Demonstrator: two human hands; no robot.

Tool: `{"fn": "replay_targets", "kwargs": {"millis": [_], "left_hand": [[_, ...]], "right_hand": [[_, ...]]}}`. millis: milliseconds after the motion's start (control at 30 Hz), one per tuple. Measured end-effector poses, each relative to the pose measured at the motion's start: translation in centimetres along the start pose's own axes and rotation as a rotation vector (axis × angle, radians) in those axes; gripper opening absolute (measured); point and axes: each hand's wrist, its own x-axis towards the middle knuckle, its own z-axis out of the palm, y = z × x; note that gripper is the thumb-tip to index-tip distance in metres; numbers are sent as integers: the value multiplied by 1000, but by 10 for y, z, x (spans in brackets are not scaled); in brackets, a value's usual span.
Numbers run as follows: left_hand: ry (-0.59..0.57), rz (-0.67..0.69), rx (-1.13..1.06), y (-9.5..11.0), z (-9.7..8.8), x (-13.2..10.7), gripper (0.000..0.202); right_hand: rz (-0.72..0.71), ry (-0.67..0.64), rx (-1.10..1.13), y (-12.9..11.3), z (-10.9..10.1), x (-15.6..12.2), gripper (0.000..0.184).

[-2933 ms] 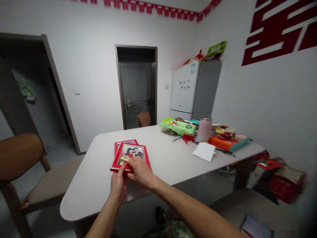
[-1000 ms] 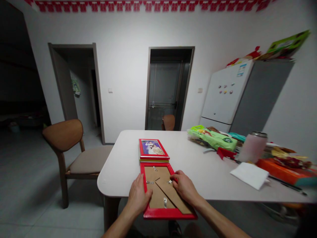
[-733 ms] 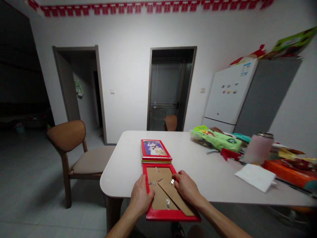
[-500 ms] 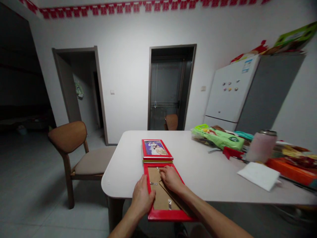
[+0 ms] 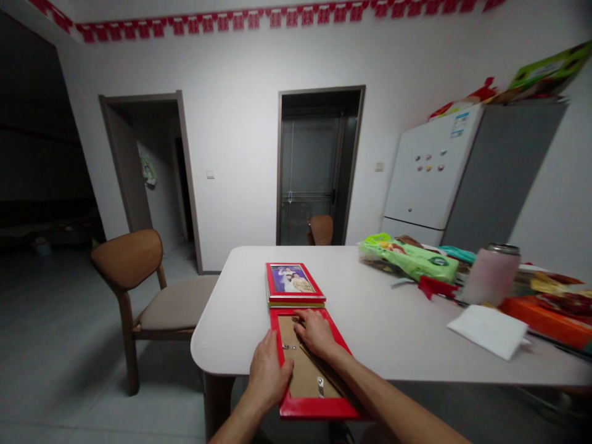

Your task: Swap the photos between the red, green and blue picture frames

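Observation:
A red picture frame [image 5: 319, 408] lies face down at the table's near edge, its brown backboard [image 5: 303, 370] showing. My left hand [image 5: 269, 369] grips the left side, thumb on top of the board. Curled fingers of my right hand [image 5: 315, 333] press near the board's top end and hide the metal tab there. Other metal tabs show at the left side and at the bottom [image 5: 320, 387]. The stand flap [image 5: 326, 370] lies partly under my right forearm. Just beyond is a stack of frames, the top red one holding a photo [image 5: 290, 279].
On the white table's [image 5: 370, 333] right side lie a green wipes pack [image 5: 416, 259], a pink jar [image 5: 491, 274], a white paper [image 5: 488, 330] and an orange box [image 5: 546, 317]. A wooden chair [image 5: 127, 259] stands left, a fridge [image 5: 430, 166] back right.
My right fingers have shifted slightly and now cover the top metal tab, which showed before. My left hand keeps its hold on the frame's left side. The view has tilted a little.

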Motion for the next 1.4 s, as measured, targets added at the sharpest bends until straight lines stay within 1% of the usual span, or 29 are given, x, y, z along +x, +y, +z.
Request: {"fn": "replay_targets", "kwargs": {"millis": [67, 200, 267, 400, 467, 533, 600, 667, 733, 800, 900, 1033, 1100, 1200, 1233, 1400], "left_hand": [[9, 7, -2, 0, 0, 0, 57], [27, 23, 0, -1, 2, 0, 55], [26, 29, 2, 0, 2, 0, 54], [23, 32, 20, 2, 1, 1, 53], [23, 32, 26, 2, -1, 1, 54], [23, 31, 24, 2, -2, 0, 55], [23, 28, 14, 1, -2, -1, 56], [23, 20, 0, 1, -2, -2, 57], [26, 3, -9, 1, -1, -3, 57], [25, -18, -12, 3, -1, -3, 57], [18, -29, -12, 6, -2, -3, 56], [16, -31, -11, 8, -4, -4, 54], [16, -33, -11, 9, -5, -4, 53], [13, -26, -11, 8, -6, -5, 55], [14, -20, -12, 8, -6, -5, 56], [18, -13, -37, 4, -4, -5, 56]], "right_hand": [[-53, -16, 29, -3, -6, -9, 32], [-186, -84, 133, -10, -12, -26, 26], [-175, -85, 166, -14, -11, -29, 24], [-109, -42, 179, -21, -7, -25, 19], [-123, -48, 189, -19, -9, -24, 19], [-159, -73, 229, -9, -15, -28, 23], [-225, -145, 285, 5, -26, -37, 28], [-279, -267, 334, 18, -40, -49, 31], [-295, -372, 348, 26, -51, -61, 31], [-279, -411, 341, 26, -58, -69, 28], [-262, -395, 338, 20, -58, -75, 20], [-246, -305, 352, 14, -49, -75, 11], [-224, -263, 345, 14, -44, -74, 15], [-144, -166, 311, 17, -37, -72, 33], [-129, -136, 290, 17, -35, -70, 37], [-105, -75, 204, 16, -32, -61, 38]]}}
